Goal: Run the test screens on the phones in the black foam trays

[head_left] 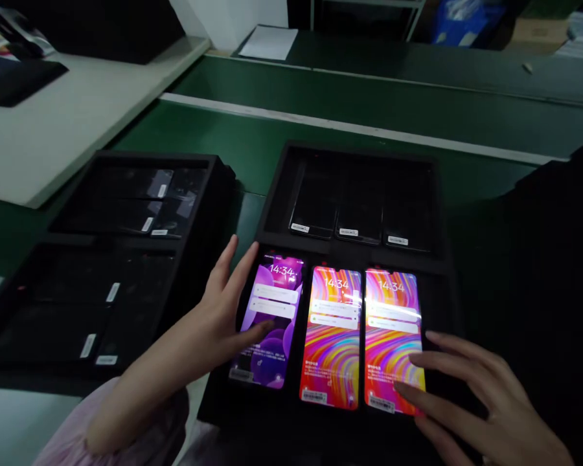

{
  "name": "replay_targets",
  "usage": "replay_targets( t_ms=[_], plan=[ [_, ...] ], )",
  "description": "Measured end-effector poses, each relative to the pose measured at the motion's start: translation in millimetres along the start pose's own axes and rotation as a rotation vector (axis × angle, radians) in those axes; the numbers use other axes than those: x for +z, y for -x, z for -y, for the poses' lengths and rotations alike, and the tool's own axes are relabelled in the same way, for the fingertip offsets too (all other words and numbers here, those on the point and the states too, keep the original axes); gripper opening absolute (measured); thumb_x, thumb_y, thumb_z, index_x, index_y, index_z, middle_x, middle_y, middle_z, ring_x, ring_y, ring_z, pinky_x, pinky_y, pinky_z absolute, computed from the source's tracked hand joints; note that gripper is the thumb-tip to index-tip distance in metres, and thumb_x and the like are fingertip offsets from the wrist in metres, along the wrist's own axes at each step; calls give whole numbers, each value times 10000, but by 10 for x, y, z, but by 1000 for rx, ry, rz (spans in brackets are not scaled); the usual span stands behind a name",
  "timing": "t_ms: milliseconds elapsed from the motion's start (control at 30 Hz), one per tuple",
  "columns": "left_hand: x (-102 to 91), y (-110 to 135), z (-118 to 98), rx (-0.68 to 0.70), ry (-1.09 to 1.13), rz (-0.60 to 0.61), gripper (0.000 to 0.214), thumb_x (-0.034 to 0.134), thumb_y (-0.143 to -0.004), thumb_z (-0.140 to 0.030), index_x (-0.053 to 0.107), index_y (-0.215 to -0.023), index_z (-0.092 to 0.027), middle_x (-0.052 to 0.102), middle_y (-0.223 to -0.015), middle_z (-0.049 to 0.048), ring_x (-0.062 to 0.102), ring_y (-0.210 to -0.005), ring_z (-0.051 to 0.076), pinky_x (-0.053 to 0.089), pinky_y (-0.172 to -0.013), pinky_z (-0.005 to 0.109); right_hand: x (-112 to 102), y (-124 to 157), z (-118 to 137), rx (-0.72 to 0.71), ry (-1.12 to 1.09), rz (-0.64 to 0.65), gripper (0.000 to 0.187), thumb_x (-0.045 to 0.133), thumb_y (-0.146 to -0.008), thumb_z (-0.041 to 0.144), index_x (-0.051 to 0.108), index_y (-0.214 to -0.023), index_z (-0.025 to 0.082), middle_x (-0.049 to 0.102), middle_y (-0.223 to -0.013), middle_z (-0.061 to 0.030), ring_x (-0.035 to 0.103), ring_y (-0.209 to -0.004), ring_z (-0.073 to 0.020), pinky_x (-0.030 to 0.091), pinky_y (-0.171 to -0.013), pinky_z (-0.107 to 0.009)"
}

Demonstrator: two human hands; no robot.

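A black tray (pixel 272 194) holds three lit phones in its near row and three dark phones (pixel 350 220) in its far row. My left hand (pixel 223 304) lies along the left edge of the purple-screened phone (pixel 276 304), fingers stretched out, thumb on its screen. My right hand (pixel 471 395) is open with spread fingers, fingertips touching the lower right of the right-hand phone (pixel 391 330) with an orange swirl screen. The middle phone (pixel 333 330) shows the same swirl and is untouched.
Two more black trays (pixel 68 259) with dark phones stand to the left on the green conveyor belt (pixel 369 110). A white table (pixel 53 123) lies at far left. A dark shape (pixel 554 259) fills the right side.
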State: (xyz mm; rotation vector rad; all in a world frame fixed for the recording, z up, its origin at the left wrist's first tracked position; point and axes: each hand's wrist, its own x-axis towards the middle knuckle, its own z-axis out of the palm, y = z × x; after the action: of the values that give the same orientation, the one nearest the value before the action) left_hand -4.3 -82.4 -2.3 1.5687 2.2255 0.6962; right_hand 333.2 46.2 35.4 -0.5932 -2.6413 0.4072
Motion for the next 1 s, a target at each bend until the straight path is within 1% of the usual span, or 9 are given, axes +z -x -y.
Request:
replay_targets(
  t_ms=[67, 133, 300, 433, 533, 600, 767, 900, 1000],
  plan=[
    [66, -99, -23, -116, 45, -101, 911, 641, -925, -543, 236, -1687, -251, 133, -1787, 186, 271, -1629, 406, 486, -1193, 576, 14, -31, -32, -63, 46, 49, 240, 574, -1037, 322, 805, -1028, 389, 718, -1309, -15, 514, -1460, -265, 671, -888, -318],
    [100, -179, -86, -192, 153, -129, 901, 596, -942, -580, 240, -1681, -207, 193, -1772, 203, 357, -1597, 384, 428, -1238, 588, 59, -26, -53, -62, 78, 98, 273, 527, -1055, 305, 793, -1068, 363, 597, -1508, -7, 309, -1600, -288, 666, -937, -350],
    [44, -187, -208, -197, 330, 29, 908, 570, -938, -568, 209, -1691, -213, 203, -1795, 117, 187, -1659, 312, 267, -1328, 529, 218, -24, 63, 11, 158, 82, 330, 518, -1062, 314, 683, -1339, 245, 294, -1722, -102, 83, -1653, -388, 655, -982, -499],
    [-74, -110, -180, -276, 344, 92, 985, 579, -912, -624, 161, -1709, -223, 239, -1780, 102, 236, -1640, 321, 318, -1305, 531, 321, -143, 224, -133, 112, 204, 345, 525, -1049, 303, 691, -1352, 310, 378, -1698, -49, -45, -1660, -371, 631, -1011, -591],
    [-161, -56, -146, -321, 356, 123, 1006, 594, -884, -713, 214, -1702, -269, 359, -1733, 111, 370, -1586, 360, 457, -1221, 547, 351, -157, 219, -84, 201, 147, 377, 521, -1059, 329, 668, -1401, 265, 466, -1640, -126, -16, -1654, -422, 527, -1068, -750],
    [-202, -35, -141, -330, 374, 151, 1003, 599, -864, -762, 275, -1687, -288, 385, -1721, 100, 409, -1563, 376, 505, -1181, 542, 342, -103, 183, -16, 205, 62, 378, 499, -1077, 348, 656, -1405, 246, 499, -1617, -134, 56, -1652, -428, 455, -1130, -775],
    [-220, -57, -167, -346, 410, 193, 1034, 645, -839, -739, 255, -1692, -302, 328, -1749, 47, 290, -1611, 377, 443, -1228, 534, 284, 46, 172, 131, 100, -222, 236, 523, -1068, 181, 740, -1149, 228, 662, -1430, -74, 360, -1579, -317, 476, -1196, -475],
    [-178, -43, -139, -311, 400, 197, 1081, 636, -863, -708, 97, -1715, -319, 297, -1762, 32, 201, -1634, 349, 413, -1237, 526, 288, 52, 194, 159, 95, -254, 218, 560, -1055, 149, 771, -1096, 190, 693, -1366, -96, 441, -1529, -311, 477, -1184, -443],
    [-171, 4, -86, -233, 399, 260, 1084, 645, -886, -634, -1, -1710, -354, 158, -1793, -15, 170, -1643, 293, 316, -1264, 515, 297, 49, 182, 113, 67, -225, 212, 566, -1049, 153, 773, -1088, 180, 681, -1381, -109, 423, -1537, -323, 498, -1155, -458]
  ],
)
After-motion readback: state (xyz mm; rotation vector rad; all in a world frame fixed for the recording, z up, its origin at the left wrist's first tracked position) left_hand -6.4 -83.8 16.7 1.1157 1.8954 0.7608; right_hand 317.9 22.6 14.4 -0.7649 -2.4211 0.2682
